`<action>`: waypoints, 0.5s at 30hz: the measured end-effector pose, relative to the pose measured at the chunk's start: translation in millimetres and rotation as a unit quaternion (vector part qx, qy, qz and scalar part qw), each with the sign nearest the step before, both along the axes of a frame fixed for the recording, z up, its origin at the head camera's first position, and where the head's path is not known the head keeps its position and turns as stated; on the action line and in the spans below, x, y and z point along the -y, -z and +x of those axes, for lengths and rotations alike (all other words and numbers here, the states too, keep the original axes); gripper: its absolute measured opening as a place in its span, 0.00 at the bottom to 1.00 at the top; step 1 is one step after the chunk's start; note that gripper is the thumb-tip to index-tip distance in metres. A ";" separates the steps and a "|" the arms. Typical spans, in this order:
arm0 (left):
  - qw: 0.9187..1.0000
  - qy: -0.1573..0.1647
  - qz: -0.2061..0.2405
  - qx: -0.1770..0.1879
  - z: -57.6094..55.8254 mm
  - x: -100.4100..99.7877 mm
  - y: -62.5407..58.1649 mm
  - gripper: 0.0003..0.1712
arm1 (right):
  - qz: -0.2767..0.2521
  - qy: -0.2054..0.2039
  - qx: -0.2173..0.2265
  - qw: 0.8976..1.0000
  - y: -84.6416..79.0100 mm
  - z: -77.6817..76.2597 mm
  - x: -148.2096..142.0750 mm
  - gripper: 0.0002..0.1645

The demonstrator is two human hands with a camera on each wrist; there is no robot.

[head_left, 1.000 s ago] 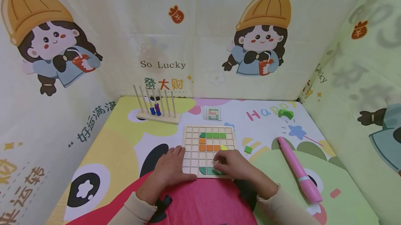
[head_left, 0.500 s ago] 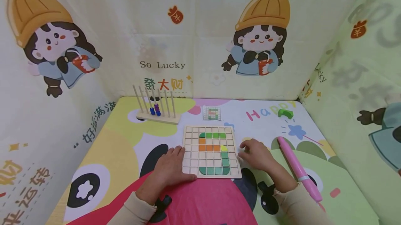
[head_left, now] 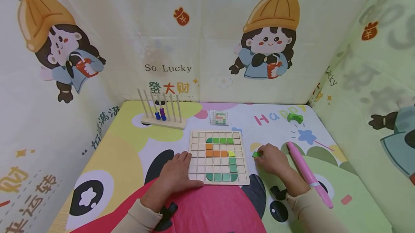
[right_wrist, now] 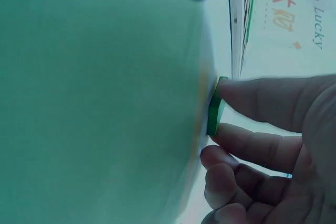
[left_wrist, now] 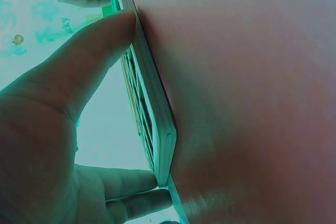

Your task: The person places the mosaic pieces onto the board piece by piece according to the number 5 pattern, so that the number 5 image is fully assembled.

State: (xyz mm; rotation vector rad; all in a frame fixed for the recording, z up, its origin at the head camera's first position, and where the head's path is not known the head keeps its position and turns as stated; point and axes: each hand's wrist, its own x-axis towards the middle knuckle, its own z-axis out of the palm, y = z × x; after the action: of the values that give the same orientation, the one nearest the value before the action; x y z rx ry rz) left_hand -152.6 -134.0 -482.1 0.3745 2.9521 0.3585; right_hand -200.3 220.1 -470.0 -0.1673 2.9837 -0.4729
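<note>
A square wooden grid board lies flat on the table, with green, orange and yellow tiles in some of its cells. My left hand rests at the board's near left corner, fingers along its left edge. In the left wrist view the left thumb lies straight against the board's near edge. Right of the board, my right hand pinches a green tile. Thumb and forefinger are at opposite ends of this green tile in the right wrist view, close to the tabletop.
A small pattern card lies beyond the board. Back left stands a peg abacus with blue and purple beads. A green arch-shaped block sits back right, and a pink pen-like stick lies right of my right hand.
My right hand has moved from over the board rightward to the loose green tile and taken hold of it. More green tiles show in the board's right column. The left hand stays put.
</note>
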 end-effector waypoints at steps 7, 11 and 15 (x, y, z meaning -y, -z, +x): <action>1.000 0.001 0.001 0.000 -0.4 0.3 1.4 0.68 | -0.018 0.008 -0.006 1.000 5.0 -4.8 -2.8 0.17; 1.000 0.002 -0.001 0.000 -0.7 0.7 1.8 0.69 | -0.037 0.008 -0.013 0.999 8.9 -7.9 -3.9 0.15; 1.000 0.001 0.001 0.000 -0.7 0.8 2.3 0.68 | -0.050 -0.001 -0.034 0.998 12.3 -9.2 -2.8 0.14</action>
State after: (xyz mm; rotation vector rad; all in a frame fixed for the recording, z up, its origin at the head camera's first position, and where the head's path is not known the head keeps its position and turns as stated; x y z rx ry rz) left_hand -153.3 -134.8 -484.4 0.3789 2.9521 0.3606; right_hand -209.5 222.9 -482.3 -0.1986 3.0277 -0.6278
